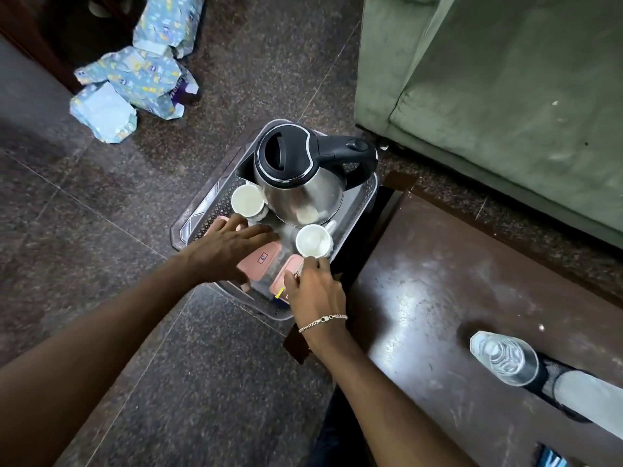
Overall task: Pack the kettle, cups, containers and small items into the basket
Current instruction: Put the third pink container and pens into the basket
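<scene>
A clear plastic basket (pixel 199 217) stands on the floor. Inside it a steel kettle (pixel 303 176) with a black lid and handle fills the far half. One white cup (pixel 247 200) sits left of the kettle, another white cup (pixel 313 241) in front of it. Two pink-lidded containers lie at the near end, one (pixel 266 259) under my left hand (pixel 229 251), the other (pixel 285 274) under my right hand (pixel 313 291). My left hand rests flat on its lid with the fingers spread. My right hand pinches small packets by the near cup; they are mostly hidden.
A dark wooden table (pixel 455 298) is to the right, with a water bottle (pixel 505 358) lying on it. A green sofa (pixel 488 79) stands behind. Blue patterned packages (pixel 135 72) lie on the stone floor at the far left.
</scene>
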Motion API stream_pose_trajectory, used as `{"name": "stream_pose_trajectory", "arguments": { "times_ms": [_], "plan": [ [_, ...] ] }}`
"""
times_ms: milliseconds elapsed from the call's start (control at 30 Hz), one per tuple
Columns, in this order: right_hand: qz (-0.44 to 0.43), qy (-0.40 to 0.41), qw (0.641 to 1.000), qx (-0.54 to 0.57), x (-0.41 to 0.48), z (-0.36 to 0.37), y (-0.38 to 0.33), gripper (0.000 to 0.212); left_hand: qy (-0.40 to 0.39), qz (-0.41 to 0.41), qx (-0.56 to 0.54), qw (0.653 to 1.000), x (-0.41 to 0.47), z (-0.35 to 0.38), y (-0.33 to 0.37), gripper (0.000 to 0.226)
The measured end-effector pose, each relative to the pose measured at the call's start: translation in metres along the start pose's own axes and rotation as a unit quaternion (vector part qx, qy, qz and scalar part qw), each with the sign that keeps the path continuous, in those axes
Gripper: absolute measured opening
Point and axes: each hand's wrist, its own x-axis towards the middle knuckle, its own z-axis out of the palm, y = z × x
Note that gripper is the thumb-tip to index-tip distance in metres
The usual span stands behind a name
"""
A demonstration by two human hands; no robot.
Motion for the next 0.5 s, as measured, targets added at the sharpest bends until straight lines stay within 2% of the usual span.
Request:
{"name": "stream_pose_trajectory", "arguments": {
  "times_ms": [167, 300, 500],
  "plan": [
    [-0.063, 0.067, 0.995, 0.037, -0.013, -0.015, 0.011, 0.037, 0.035, 0.000, -0.032, 0.999, -0.003, -0.003, 0.009, 0.132],
    [-0.099, 0.137, 0.983, 0.066, -0.027, -0.027, 0.029, 0.037, 0.070, 0.019, -0.085, 0.994, -0.005, -0.018, 0.035, 0.125],
    [-0.091, 0.147, 0.980, 0.102, -0.057, -0.037, 0.090, 0.035, 0.129, 0.053, -0.119, 0.983, -0.002, -0.043, 0.105, 0.117]
  ]
}}
